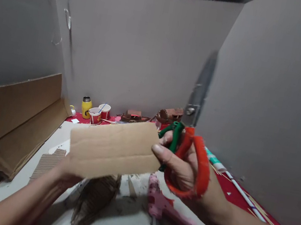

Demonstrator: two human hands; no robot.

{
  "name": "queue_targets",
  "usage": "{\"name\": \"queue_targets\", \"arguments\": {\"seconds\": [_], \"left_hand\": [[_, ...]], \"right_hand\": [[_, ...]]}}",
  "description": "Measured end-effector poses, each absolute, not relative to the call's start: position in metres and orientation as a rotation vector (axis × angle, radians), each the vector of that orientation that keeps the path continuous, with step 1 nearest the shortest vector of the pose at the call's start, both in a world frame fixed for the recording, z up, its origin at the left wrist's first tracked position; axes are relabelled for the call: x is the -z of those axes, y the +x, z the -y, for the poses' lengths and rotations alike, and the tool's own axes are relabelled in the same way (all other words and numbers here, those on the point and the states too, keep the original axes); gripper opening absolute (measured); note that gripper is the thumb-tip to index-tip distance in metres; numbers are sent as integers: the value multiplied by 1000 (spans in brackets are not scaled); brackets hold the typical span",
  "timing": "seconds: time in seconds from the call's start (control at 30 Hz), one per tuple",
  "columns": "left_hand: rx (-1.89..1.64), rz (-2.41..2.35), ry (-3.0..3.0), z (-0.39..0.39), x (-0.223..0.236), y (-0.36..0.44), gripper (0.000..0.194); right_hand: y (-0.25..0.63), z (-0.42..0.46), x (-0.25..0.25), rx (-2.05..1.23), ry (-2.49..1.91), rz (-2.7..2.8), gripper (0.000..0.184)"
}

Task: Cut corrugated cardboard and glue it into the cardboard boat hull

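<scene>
A flat rectangular piece of brown cardboard (111, 150) is held up over the table, tilted slightly. My right hand (181, 166) pinches its right edge under the thumb. That same hand also has scissors (200, 94) hooked on its fingers, with orange and green handles and blades pointing up, looking closed. My left hand (68, 171) is at the cardboard's lower left, its fingers hidden behind the piece. Below lies a pink glue gun (163, 206) with a dark cord. A dark brown corrugated cardboard shape (97, 200) sits on the table, partly covered.
A large folded cardboard sheet (18, 120) leans at the left wall. Along the back stand a yellow bottle (86, 108), paper cups (95, 115), and small brown models (135, 116). Thin sticks and a white tube (246, 195) lie at right on red cloth. Corrugated cardboard (48, 164) lies left.
</scene>
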State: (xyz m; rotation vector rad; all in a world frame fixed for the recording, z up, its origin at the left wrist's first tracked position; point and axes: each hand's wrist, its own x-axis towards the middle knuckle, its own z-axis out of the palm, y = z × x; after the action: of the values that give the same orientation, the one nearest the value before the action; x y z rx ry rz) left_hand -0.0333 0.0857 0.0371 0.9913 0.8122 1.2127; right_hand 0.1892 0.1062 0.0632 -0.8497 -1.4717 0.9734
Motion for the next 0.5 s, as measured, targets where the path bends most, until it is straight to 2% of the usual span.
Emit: {"name": "queue_targets", "arguments": {"seconds": [0.13, 0.33, 0.5], "left_hand": [[-1055, -697, 1195, -71, -30, -16, 46], [-1446, -880, 767, -63, -48, -5, 49], [-1592, -892, 744, -66, -68, -18, 50]], "right_hand": [[178, -110, -55, -889, -842, 1384, 27], [172, -94, -40, -1544, -779, 1497, 39], [207, -90, -34, -1528, -906, 1649, 45]]}}
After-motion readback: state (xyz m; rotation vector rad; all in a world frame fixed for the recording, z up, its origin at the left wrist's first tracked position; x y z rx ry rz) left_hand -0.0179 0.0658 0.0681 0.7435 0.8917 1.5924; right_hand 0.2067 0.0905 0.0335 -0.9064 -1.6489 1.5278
